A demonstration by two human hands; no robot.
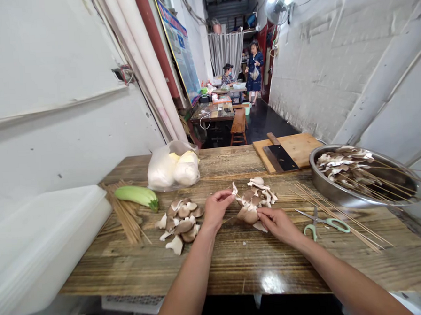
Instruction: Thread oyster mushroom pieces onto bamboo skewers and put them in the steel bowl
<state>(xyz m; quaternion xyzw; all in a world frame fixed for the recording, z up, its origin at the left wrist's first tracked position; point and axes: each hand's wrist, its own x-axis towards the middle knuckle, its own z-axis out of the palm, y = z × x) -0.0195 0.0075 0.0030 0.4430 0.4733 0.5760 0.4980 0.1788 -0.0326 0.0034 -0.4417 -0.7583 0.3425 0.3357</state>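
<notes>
My left hand pinches a small white mushroom piece at its fingertips, just left of a clump of brown oyster mushrooms on the wooden table. My right hand grips the lower part of that clump, fingers curled round a mushroom. A second pile of torn mushroom pieces lies to the left of my left hand.
A steel bowl of skewered mushrooms sits at right, with loose bamboo skewers and green-handled scissors beside it. Cutting board with cleaver, plastic bag, green vegetable, skewer bundle, white box. Two people stand far down the corridor.
</notes>
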